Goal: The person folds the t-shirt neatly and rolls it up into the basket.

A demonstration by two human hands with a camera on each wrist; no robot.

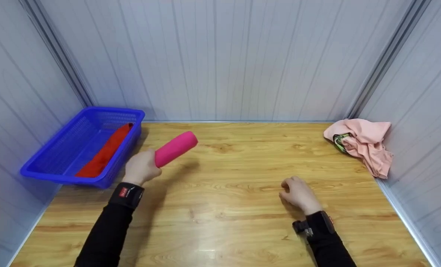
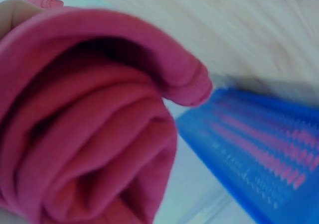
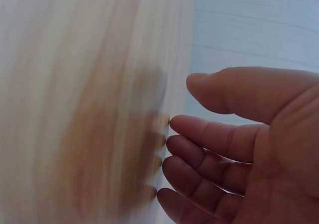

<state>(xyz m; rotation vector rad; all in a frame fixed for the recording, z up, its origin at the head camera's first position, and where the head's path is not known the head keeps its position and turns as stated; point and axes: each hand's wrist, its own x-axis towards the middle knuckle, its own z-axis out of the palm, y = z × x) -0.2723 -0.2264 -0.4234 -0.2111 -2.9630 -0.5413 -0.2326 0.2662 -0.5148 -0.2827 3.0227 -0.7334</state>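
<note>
A rolled-up pink cloth (image 1: 176,148) is gripped at its near end by my left hand (image 1: 141,168), raised over the table beside the blue basket (image 1: 111,174). The left wrist view looks onto the end of the roll (image 2: 99,149), where its spiral layers and a loose folded edge show. Inside the basket lies a long orange-red cloth (image 1: 107,152) along the right wall. My right hand (image 1: 300,194) is low over the table on the right, holding nothing. Its fingers are loosely bent and the thumb stands apart from them in the right wrist view.
A crumpled light pink garment (image 1: 368,142) with a green and black print lies at the table's back right corner, against the wall. Pale panel walls (image 1: 228,63) enclose the wooden table (image 1: 224,207) at the back and both sides.
</note>
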